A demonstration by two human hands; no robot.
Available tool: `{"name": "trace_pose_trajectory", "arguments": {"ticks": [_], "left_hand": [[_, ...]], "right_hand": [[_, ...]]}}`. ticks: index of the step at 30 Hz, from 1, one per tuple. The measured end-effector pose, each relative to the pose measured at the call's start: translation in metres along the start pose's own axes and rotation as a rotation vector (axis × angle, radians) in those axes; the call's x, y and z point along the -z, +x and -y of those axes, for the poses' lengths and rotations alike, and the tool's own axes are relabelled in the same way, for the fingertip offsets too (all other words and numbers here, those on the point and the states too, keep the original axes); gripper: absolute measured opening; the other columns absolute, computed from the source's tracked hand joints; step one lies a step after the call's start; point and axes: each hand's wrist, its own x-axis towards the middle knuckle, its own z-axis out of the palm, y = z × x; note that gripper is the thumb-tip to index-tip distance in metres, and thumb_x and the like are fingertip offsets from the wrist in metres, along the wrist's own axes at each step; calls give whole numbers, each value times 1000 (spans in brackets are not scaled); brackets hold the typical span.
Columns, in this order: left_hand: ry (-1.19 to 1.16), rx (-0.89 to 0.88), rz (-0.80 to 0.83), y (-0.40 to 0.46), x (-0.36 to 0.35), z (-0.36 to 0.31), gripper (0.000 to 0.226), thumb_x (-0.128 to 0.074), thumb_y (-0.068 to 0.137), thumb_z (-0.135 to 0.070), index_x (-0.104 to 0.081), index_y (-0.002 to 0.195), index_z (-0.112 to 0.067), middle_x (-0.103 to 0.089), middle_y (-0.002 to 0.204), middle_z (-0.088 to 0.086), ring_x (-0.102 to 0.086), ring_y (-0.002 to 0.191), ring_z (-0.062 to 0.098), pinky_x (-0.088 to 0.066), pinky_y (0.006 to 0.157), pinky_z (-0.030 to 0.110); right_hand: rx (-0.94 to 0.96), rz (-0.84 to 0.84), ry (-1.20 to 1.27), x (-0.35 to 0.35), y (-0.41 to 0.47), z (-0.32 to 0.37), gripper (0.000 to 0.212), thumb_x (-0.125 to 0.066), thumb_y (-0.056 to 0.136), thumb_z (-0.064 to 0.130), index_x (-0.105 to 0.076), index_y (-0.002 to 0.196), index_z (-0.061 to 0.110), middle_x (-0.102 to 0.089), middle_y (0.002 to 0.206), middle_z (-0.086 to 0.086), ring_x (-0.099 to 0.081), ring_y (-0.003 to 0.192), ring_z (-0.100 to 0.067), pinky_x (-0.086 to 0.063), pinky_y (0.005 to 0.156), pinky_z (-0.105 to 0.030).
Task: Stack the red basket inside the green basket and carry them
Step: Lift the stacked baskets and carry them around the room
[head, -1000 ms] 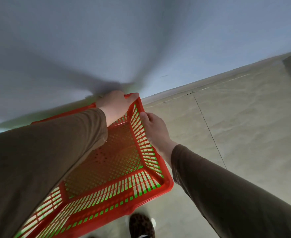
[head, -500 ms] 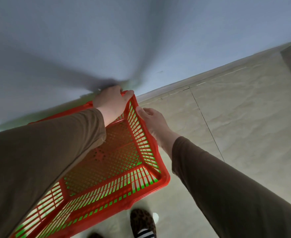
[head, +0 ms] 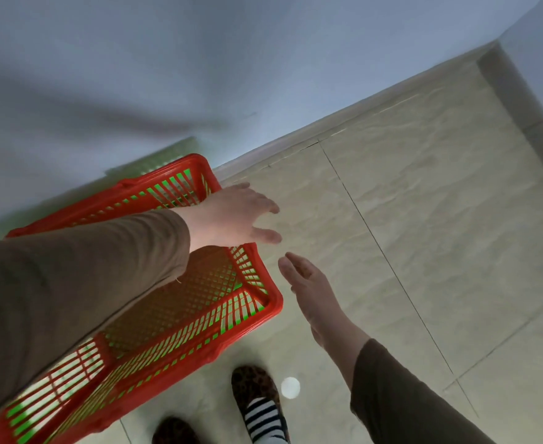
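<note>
Bare, spread fingers: left hand (head: pixel 228 216) hovers over the red basket (head: pixel 155 315) right rim, right hand (head: pixel 308 290) hangs loose just right of it, both empty. Red sits nested in the green basket (head: pixel 167 157), left of both hands, long axis near-left to far-right. One basket of each colour, two hands.

I count 1 red basket (head: pixel 180 315), 1 green basket (head: pixel 167 157) showing through its slats, 2 open hands, left (head: pixel 231 216) and right (head: pixel 308 283), 2 leopard-print slippers (head: pixel 254 384), 1 white spot (head: pixel 290 386).
</note>
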Motion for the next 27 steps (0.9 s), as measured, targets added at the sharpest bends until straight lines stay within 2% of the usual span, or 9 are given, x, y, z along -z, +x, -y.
{"name": "trace_pose_trajectory", "arguments": {"ticks": [4,7,9,12,14,17,21,23,27], "left_hand": [[169,-27,231,7,-4,-16,79,-40,88,-83,-48,152,-36,-44,164,-4,-16,160,30,-13,129,50],[217,-11,359,11,-8,-18,79,-38,87,-86,-52,148,-37,-47,161,-6,-14,161,30,-17,128,53],[248,0,411,13,-10,-20,76,-38,89,-83,-53,147,-36,-48,161,-7,-12,161,29,-17,127,52],[279,-28,432,17,-14,-20,70,-38,92,-80,-60,140,-35,-57,151,-7,-20,159,28,-19,127,49],[292,-51,439,20,-18,-16,66,-37,92,-80,-65,132,-35,-64,140,-9,-28,156,27,-19,127,48],[273,-72,438,25,-23,-10,64,-38,90,-81,-68,124,-36,-68,128,-11,-38,149,24,-21,126,49],[287,-87,462,32,-24,-10,66,-37,91,-81,-72,117,-30,-72,106,-10,-57,124,23,-33,120,50],[287,-86,460,33,-23,-12,64,-40,92,-78,-73,113,-27,-71,99,-9,-59,113,22,-40,114,49],[297,-87,451,32,-25,-13,61,-40,94,-75,-71,109,-26,-69,98,-8,-58,110,21,-40,114,49]], "right_hand": [[-16,55,38,-4,-11,-18,69,-59,96,56,-50,153,19,-63,145,-1,-60,111,-2,-43,81,-12],[-33,81,55,-8,-15,-26,78,-61,88,62,-51,152,18,-69,136,-2,-66,118,-8,-46,77,-13],[-47,84,56,-8,-14,-27,67,-60,98,52,-48,153,17,-66,139,-3,-63,121,-11,-45,76,-12],[-75,84,32,-9,-12,-31,59,-55,104,46,-47,154,16,-65,143,-5,-61,125,-13,-42,76,-11],[-79,89,18,-12,-10,-35,56,-52,104,47,-53,151,16,-69,137,-4,-64,125,-15,-43,77,-12],[-64,67,12,-14,-10,-36,46,-51,106,43,-62,141,15,-76,122,-3,-70,113,-14,-46,72,-13],[-57,61,14,-14,-8,-36,42,-52,106,41,-65,137,15,-77,117,-3,-71,109,-15,-48,76,-16],[-61,59,4,-14,-7,-36,41,-53,106,41,-65,136,14,-76,117,-3,-71,109,-16,-50,80,-19],[-65,48,-21,-16,-4,-34,39,-52,106,40,-65,133,14,-76,117,-2,-71,109,-17,-52,86,-26]]}}
